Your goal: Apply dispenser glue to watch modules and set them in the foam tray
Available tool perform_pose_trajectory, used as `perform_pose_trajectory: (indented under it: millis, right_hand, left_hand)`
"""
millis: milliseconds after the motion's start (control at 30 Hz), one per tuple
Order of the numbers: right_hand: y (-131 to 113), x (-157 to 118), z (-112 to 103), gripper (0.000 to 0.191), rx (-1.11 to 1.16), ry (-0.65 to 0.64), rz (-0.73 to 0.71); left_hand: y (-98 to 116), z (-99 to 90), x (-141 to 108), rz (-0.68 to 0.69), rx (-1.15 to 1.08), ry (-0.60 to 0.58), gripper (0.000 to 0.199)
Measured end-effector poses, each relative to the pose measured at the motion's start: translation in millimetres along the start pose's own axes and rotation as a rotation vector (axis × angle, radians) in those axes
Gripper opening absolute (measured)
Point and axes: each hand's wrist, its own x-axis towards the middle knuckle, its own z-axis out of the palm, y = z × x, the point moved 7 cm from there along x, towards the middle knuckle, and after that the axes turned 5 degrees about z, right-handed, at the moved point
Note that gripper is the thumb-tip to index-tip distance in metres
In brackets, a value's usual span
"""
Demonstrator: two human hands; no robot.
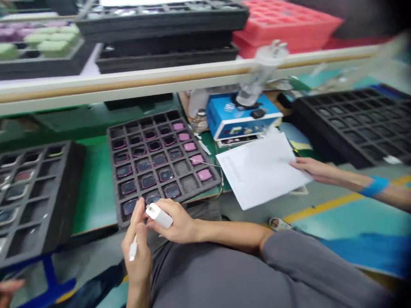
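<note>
In my right hand [178, 222] is a small white charger adapter [160, 215], its prongs pointing to the left. My left hand [138, 256] is close beside it, with a white cable plug [132, 249] between the thumb and fingers; most of its cable is hidden. Both hands are in front of my body, at the near edge of a dark foam tray [188, 183]. Watch-like cases with dark faces [148, 181] fill many of the tray's pockets, and several pink blocks [204, 174] line its right column.
A co-worker's hand [308, 167] with a blue wristband holds white paper [260, 171] over the bench's right side. Behind stands a blue box device [244, 115]. Foam trays flank the bench at left [61, 201] and right [356, 124]; a shelf edge [154, 83] crosses above.
</note>
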Motion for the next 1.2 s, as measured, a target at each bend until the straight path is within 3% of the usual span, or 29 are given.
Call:
perform_pose_trajectory:
  millis: [133, 200, 267, 400, 533, 633, 733, 833, 933, 1067, 1133, 1200]
  right_hand:
    - [8.2, -8.1, -27.2, 0.02, 0.048, 0.241, 0.115]
    - [10.0, -14.5, -33.5, 0.025, 0.087, 0.309, 0.149]
    - [12.4, -20.0, -37.4, 0.026, 0.134, 0.347, 0.188]
    - [20.7, -28.6, -46.9, 0.027, 0.249, 0.343, 0.306]
    - [25.8, -39.3, -65.2, 0.035, 0.349, 0.337, 0.346]
    - [32.6, -49.9, -77.9, 0.034, 0.399, 0.381, 0.385]
    - [37.7, -57.6, -86.7, 0.032, 0.38, 0.441, 0.402]
    - [40.8, -61.3, -93.7, 0.032, 0.345, 0.507, 0.412]
    - [43.1, -60.5, -96.9, 0.031, 0.308, 0.527, 0.429]
    - [42.5, -50.2, -94.2, 0.028, 0.273, 0.473, 0.393]
    - [41.9, -42.3, -90.7, 0.027, 0.255, 0.443, 0.374]
    - [40.9, -33.3, -84.4, 0.027, 0.264, 0.4, 0.363]
  left_hand:
    - [-1.8, 9.9, 16.0, 0.11, -0.118, 0.002, 0.029]
    - [-2.4, 12.5, 20.1, 0.201, -0.162, -0.007, 0.012]
    - [-4.8, 18.7, 24.2, 0.23, -0.176, -0.062, 0.006]
    - [-3.8, 37.9, 39.1, 0.181, -0.273, -0.156, 0.004]
    - [0.5, 78.4, 51.3, -0.005, -0.455, -0.445, 0.025]
    - [4.6, 99.8, 49.1, -0.052, -0.408, -0.605, 0.028]
    - [7.1, 103.9, 41.1, -0.012, -0.264, -0.616, 0.02]
    - [8.8, 90.1, 29.7, 0.064, -0.144, -0.55, 0.043]
    - [11.8, 55.1, 22.6, 0.249, -0.031, -0.398, 0.048]
    - [13.2, -14.0, 19.3, 0.517, 0.179, 0.053, 0.039]
    - [7.9, -39.6, 16.6, 0.524, 0.223, 0.249, 0.04]
    - [0.9, -48.9, 14.3, 0.471, 0.199, 0.319, 0.04]
